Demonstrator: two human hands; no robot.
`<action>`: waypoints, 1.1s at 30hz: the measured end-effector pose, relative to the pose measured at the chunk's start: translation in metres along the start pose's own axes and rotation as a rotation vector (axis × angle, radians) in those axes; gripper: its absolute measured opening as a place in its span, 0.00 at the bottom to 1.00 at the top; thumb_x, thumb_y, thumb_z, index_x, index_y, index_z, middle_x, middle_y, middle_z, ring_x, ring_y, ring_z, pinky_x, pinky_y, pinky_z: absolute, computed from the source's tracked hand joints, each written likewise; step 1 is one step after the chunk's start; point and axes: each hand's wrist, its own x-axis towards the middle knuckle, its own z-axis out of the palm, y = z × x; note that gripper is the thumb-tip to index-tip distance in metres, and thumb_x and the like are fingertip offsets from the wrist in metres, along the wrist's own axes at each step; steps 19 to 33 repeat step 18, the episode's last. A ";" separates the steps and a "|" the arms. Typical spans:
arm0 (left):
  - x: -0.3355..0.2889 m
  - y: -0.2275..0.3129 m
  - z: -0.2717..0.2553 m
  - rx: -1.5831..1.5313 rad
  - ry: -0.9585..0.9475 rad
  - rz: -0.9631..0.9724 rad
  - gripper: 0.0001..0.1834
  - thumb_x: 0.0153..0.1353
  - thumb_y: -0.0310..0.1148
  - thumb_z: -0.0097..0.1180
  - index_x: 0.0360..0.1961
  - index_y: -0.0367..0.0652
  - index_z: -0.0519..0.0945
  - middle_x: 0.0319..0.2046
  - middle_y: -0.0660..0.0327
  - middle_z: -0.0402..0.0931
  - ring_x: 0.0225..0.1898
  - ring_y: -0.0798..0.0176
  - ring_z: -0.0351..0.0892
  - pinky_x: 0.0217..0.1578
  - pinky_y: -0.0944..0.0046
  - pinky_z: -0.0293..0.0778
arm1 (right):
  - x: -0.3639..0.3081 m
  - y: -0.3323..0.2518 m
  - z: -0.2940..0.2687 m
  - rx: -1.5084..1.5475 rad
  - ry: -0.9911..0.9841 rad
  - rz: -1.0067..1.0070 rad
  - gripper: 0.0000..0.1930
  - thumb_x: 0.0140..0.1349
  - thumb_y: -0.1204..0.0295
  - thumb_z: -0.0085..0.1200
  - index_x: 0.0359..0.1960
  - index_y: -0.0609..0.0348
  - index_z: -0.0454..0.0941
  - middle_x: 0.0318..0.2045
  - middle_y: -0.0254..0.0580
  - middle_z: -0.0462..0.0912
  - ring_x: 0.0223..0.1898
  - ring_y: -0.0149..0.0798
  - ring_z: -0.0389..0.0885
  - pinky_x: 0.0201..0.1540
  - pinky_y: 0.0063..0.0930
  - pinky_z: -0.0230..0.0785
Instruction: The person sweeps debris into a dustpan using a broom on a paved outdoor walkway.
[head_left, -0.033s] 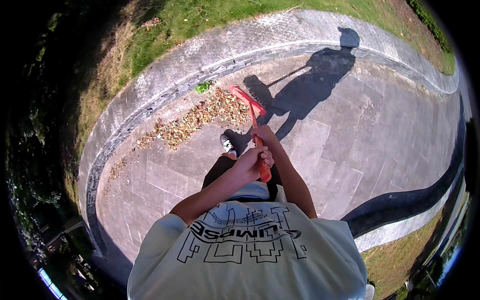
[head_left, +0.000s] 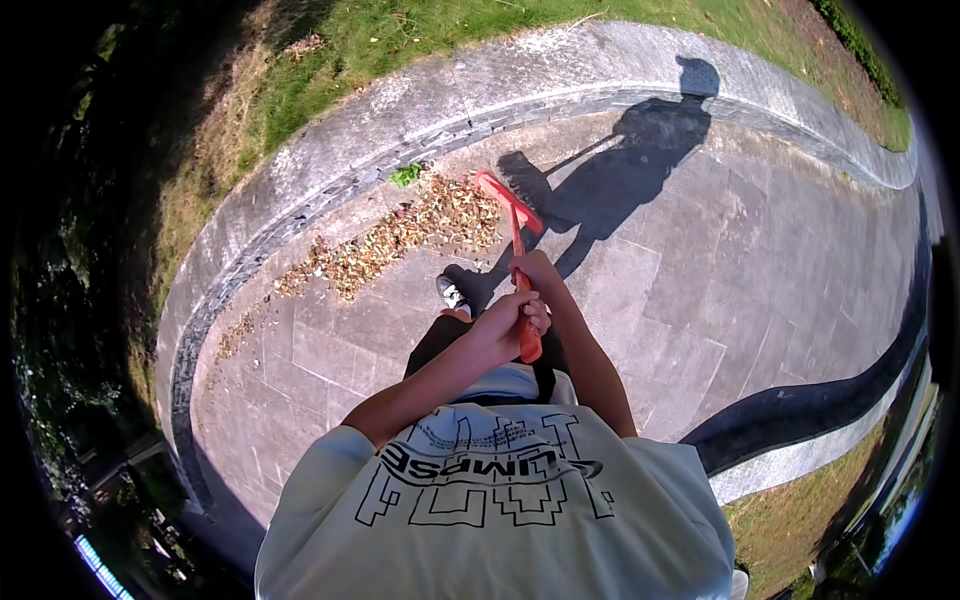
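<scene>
Both my hands are wrapped round the orange-red handle of a broom (head_left: 510, 201). My left hand (head_left: 512, 320) is closed near the handle's end, close to my waist. Farther along the handle, my right hand (head_left: 536, 270) is closed too. The broom head lies just right of a long pile of dry yellow-brown leaves (head_left: 400, 237), apart from most of it. A small green plant (head_left: 406, 175) sits at the pile's far edge, by the wall.
A low curved stone wall (head_left: 400, 107) borders the paved ground (head_left: 640, 300), with grass (head_left: 400, 38) beyond it. My shoe (head_left: 451, 291) stands just near the leaves. My shadow (head_left: 640, 150) falls to the right, across paving and wall. Another curved edging (head_left: 790, 460) lies at the lower right.
The broom head has shifted slightly to the right, away from the leaves, and my right hand has moved a little with it. My left hand keeps its hold near the handle's end.
</scene>
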 end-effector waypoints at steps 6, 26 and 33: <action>0.028 0.040 -0.064 -0.145 -0.080 -0.095 0.07 0.57 0.25 0.45 0.32 0.31 0.63 0.19 0.67 0.62 0.17 0.77 0.64 0.16 0.80 0.63 | 0.007 0.030 -0.014 0.122 0.170 0.115 0.09 0.43 0.73 0.49 0.13 0.65 0.71 0.11 0.40 0.72 0.13 0.31 0.71 0.12 0.24 0.61; -0.118 0.138 -0.240 -0.478 -0.151 0.048 0.17 0.58 0.29 0.47 0.42 0.26 0.61 0.21 0.64 0.65 0.19 0.74 0.67 0.17 0.77 0.67 | 0.061 0.117 0.234 -0.194 0.065 0.238 0.07 0.45 0.73 0.47 0.18 0.64 0.75 0.13 0.41 0.73 0.15 0.35 0.75 0.18 0.28 0.70; -0.118 0.138 -0.240 -0.478 -0.151 0.048 0.17 0.58 0.29 0.47 0.42 0.26 0.61 0.21 0.64 0.65 0.19 0.74 0.67 0.17 0.77 0.67 | 0.061 0.117 0.234 -0.194 0.065 0.238 0.07 0.45 0.73 0.47 0.18 0.64 0.75 0.13 0.41 0.73 0.15 0.35 0.75 0.18 0.28 0.70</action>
